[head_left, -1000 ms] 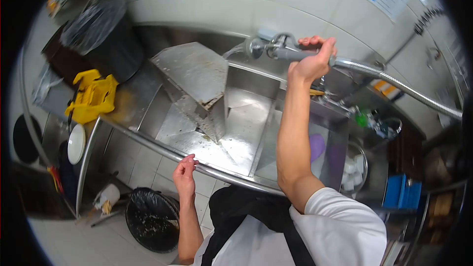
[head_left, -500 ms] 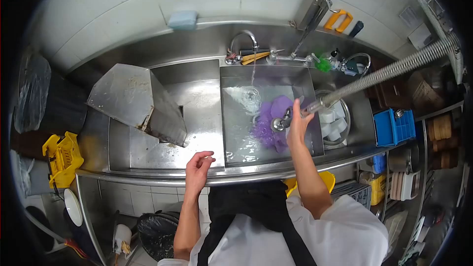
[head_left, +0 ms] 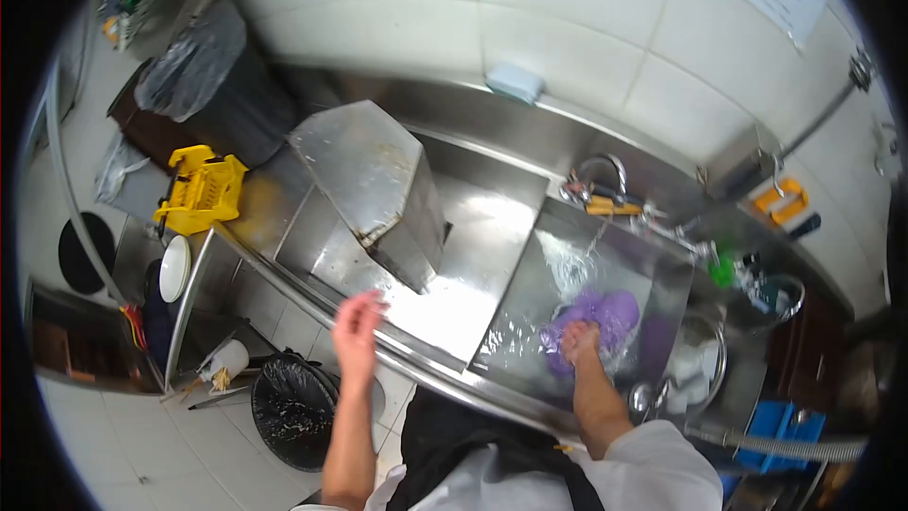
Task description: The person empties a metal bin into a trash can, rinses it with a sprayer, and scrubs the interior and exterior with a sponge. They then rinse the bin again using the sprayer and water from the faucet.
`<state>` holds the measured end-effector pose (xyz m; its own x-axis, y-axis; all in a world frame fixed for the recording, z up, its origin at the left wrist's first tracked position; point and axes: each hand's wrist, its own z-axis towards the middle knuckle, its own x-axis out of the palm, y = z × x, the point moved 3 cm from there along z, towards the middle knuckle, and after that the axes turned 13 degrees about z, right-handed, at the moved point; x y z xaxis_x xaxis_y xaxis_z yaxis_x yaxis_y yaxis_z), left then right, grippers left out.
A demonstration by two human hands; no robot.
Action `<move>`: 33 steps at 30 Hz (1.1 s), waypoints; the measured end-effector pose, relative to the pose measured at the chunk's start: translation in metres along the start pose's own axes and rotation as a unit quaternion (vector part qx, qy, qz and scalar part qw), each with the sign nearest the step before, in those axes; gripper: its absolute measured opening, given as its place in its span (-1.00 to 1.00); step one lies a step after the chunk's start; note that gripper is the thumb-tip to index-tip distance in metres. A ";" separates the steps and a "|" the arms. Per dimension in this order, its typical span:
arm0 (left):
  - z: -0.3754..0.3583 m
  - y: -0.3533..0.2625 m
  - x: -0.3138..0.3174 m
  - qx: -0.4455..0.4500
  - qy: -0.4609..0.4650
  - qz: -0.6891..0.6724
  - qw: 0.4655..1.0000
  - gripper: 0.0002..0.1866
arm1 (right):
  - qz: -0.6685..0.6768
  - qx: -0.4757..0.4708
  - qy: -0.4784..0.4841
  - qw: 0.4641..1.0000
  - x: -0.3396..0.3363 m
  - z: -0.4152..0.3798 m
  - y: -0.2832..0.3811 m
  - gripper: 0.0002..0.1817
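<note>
In the right basin [head_left: 501, 341], which holds water, lies a soft-looking purple cloth [head_left: 619, 310], partly under the surface. My right hand [head_left: 579, 341] is down on it with fingers bunched; motion blurs the fingertips. Beside my right forearm the spray head [head_left: 641, 399] hangs free at the basin's right side. My left hand [head_left: 357, 322] hovers over the sink's front rail, loosely curled and blurred, with nothing in it. It is nearest to a large dirty metal box [head_left: 364, 166] standing tilted in the left basin [head_left: 482, 237]. Water runs from the curved tap [head_left: 605, 170].
Right of the basin are white blocks [head_left: 695, 378] in a round container and a blue rack [head_left: 780, 431]. A yellow mop wringer [head_left: 200, 191] and a grey bin [head_left: 236, 85] stand left. A black-lined bin [head_left: 295, 412] is below the rail. A light blue sponge [head_left: 515, 81] rests on the ledge.
My view has turned left. My right hand has let go of the spray head and moved down onto the purple cloth. My left hand stays near the front rail.
</note>
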<state>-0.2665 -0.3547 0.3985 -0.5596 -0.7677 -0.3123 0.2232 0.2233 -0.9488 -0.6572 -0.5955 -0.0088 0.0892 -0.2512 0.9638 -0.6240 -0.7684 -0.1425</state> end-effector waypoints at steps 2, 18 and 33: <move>0.052 0.004 -0.041 -0.018 -0.109 -0.011 0.994 -0.69 | -0.094 -0.047 -0.167 0.980 0.132 0.041 -0.053 -0.61; 0.177 0.064 -0.045 -0.067 -0.089 -0.116 0.987 -0.26 | -0.921 -0.279 -0.011 0.271 0.544 0.346 -0.071 -0.49; 0.204 0.048 -0.035 0.081 -0.015 -0.012 0.997 -0.30 | -0.973 -0.207 -0.068 0.075 0.530 0.366 -0.134 -0.54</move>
<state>-0.0733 -0.4399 0.3729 -0.5423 -0.7903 -0.2852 0.3366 0.1066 -0.9356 -0.2421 -0.8417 0.4387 0.3142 0.0747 -0.9464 0.7047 0.6497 0.2852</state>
